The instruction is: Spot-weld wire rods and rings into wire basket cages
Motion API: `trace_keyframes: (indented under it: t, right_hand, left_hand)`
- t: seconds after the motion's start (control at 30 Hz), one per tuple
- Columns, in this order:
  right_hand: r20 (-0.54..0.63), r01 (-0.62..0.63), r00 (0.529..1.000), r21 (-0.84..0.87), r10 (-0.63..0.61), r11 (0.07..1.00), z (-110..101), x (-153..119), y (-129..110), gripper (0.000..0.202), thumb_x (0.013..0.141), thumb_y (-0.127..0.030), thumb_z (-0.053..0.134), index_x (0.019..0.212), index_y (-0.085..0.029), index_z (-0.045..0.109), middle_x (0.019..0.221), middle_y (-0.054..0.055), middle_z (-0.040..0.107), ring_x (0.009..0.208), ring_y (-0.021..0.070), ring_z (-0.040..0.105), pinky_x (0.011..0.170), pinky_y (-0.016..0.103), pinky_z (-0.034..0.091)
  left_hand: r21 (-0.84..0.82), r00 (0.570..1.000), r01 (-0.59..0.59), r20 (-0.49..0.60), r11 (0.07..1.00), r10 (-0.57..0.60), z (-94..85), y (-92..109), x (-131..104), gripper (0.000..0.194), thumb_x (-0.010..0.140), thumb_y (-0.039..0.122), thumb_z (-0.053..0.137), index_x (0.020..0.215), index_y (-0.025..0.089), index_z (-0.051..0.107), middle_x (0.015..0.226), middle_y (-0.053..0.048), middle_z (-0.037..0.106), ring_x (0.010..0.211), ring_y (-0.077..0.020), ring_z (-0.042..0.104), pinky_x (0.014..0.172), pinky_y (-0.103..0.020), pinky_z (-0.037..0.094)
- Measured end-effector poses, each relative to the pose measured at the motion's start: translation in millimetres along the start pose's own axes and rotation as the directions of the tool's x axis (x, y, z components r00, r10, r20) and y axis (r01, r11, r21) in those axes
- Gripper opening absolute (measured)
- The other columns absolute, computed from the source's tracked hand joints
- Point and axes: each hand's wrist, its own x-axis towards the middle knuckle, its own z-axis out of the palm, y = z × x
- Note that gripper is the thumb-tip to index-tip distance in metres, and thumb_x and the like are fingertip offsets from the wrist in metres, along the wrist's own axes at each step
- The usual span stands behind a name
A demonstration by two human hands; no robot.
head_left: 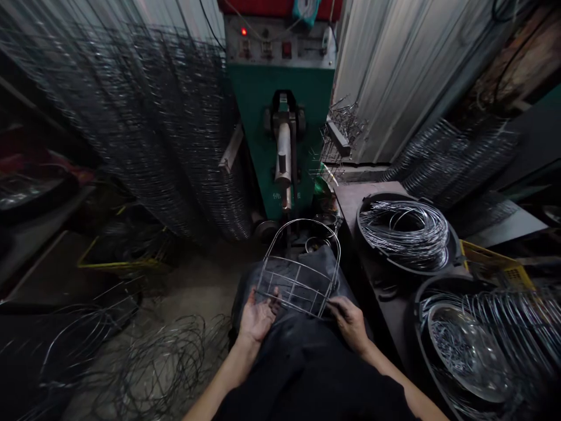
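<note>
Both hands [258, 318] [349, 321] forward, fingers curled
</note>
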Motion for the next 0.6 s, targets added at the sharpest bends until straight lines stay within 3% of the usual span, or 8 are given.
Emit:
trace_keyframes:
  t: [0.1, 0.17, 0.23, 0.3, 0.37, 0.43, 0.53, 0.6]
  right_hand:
    - [0.018, 0.231, 0.972, -0.267, -0.235, 0.935, 4.1, 8.1, -3.4, 0.021, 0.091, -0.025, 0.045, 0.091, -0.019, 0.065, 0.082, 0.006, 0.067, 0.073, 0.0159, 0.061, 0.065, 0.027, 0.044]
    - [0.036, 0.318, 0.942, -0.408, -0.333, 0.856, 7.9, 12.6, -5.8, 0.021, 0.091, -0.021, 0.043, 0.091, -0.018, 0.064, 0.081, 0.006, 0.067, 0.070, 0.0155, 0.060, 0.063, 0.028, 0.040]
    - [0.056, 0.372, 0.917, -0.474, -0.394, 0.798, 12.3, 17.1, -8.9, 0.022, 0.091, -0.018, 0.041, 0.091, -0.017, 0.064, 0.080, 0.006, 0.067, 0.068, 0.0153, 0.058, 0.062, 0.029, 0.037]
    - [0.067, 0.395, 0.905, -0.501, -0.420, 0.770, 16.8, 22.4, -13.1, 0.024, 0.091, -0.016, 0.039, 0.091, -0.016, 0.063, 0.079, 0.006, 0.066, 0.066, 0.0151, 0.057, 0.061, 0.029, 0.034]
    - [0.066, 0.387, 0.906, -0.527, -0.417, 0.757, 20.7, 29.0, -18.3, 0.024, 0.090, -0.014, 0.038, 0.090, -0.016, 0.062, 0.077, 0.005, 0.065, 0.065, 0.0147, 0.055, 0.060, 0.029, 0.033]
    - [0.068, 0.371, 0.912, -0.553, -0.404, 0.746, 23.9, 36.1, -24.0, 0.023, 0.089, -0.014, 0.039, 0.088, -0.017, 0.062, 0.074, 0.004, 0.063, 0.063, 0.0145, 0.053, 0.059, 0.029, 0.031]
    - [0.090, 0.358, 0.921, -0.580, -0.379, 0.732, 27.6, 45.1, -30.6, 0.019, 0.087, -0.013, 0.042, 0.084, -0.017, 0.061, 0.069, 0.002, 0.061, 0.061, 0.0146, 0.051, 0.058, 0.030, 0.029]
    - [0.107, 0.353, 0.925, -0.594, -0.364, 0.723, 29.9, 49.8, -32.4, 0.016, 0.085, -0.013, 0.045, 0.082, -0.017, 0.060, 0.066, 0.002, 0.059, 0.060, 0.0147, 0.050, 0.057, 0.030, 0.027]
  left_hand:
    - [0.196, 0.996, -0.079, 0.053, 0.978, 0.070, -6.3, -5.5, -8.2, 0.046, 0.087, 0.047, 0.035, 0.106, 0.009, 0.053, 0.071, -0.009, 0.062, 0.058, -0.0140, 0.061, 0.048, -0.023, 0.050]
    - [0.349, 0.960, -0.276, 0.059, 0.895, 0.273, -8.5, -11.5, -16.9, 0.045, 0.085, 0.050, 0.039, 0.106, 0.013, 0.055, 0.085, -0.011, 0.065, 0.079, -0.0184, 0.064, 0.063, -0.028, 0.053]
    - [0.546, 0.871, -0.460, 0.125, 0.700, 0.475, -8.2, -18.4, -24.4, 0.043, 0.080, 0.050, 0.048, 0.105, 0.017, 0.057, 0.103, -0.011, 0.063, 0.104, -0.0230, 0.057, 0.081, -0.034, 0.050]
    - [0.711, 0.781, -0.552, 0.258, 0.436, 0.568, -4.6, -25.3, -26.9, 0.046, 0.070, 0.043, 0.065, 0.109, 0.020, 0.057, 0.115, -0.009, 0.058, 0.117, -0.0256, 0.047, 0.091, -0.035, 0.044]
    - [0.764, 0.706, -0.602, 0.372, 0.234, 0.603, 1.7, -31.8, -23.5, 0.067, 0.057, 0.032, 0.077, 0.118, 0.022, 0.049, 0.124, -0.009, 0.052, 0.123, -0.0267, 0.041, 0.097, -0.035, 0.039]
    - [0.766, 0.653, -0.625, 0.410, 0.148, 0.637, 8.3, -37.0, -17.6, 0.087, 0.052, 0.027, 0.080, 0.127, 0.024, 0.036, 0.130, -0.011, 0.045, 0.125, -0.0264, 0.038, 0.100, -0.035, 0.035]
    - [0.791, 0.607, -0.608, 0.404, 0.073, 0.685, 11.6, -39.6, -14.0, 0.091, 0.062, 0.030, 0.074, 0.133, 0.028, 0.019, 0.134, -0.011, 0.037, 0.129, -0.0254, 0.032, 0.104, -0.039, 0.030]
    - [0.807, 0.538, -0.589, 0.420, -0.030, 0.730, 9.0, -37.5, -17.5, 0.086, 0.065, 0.031, 0.072, 0.132, 0.029, 0.018, 0.133, -0.010, 0.037, 0.130, -0.0254, 0.029, 0.104, -0.040, 0.030]
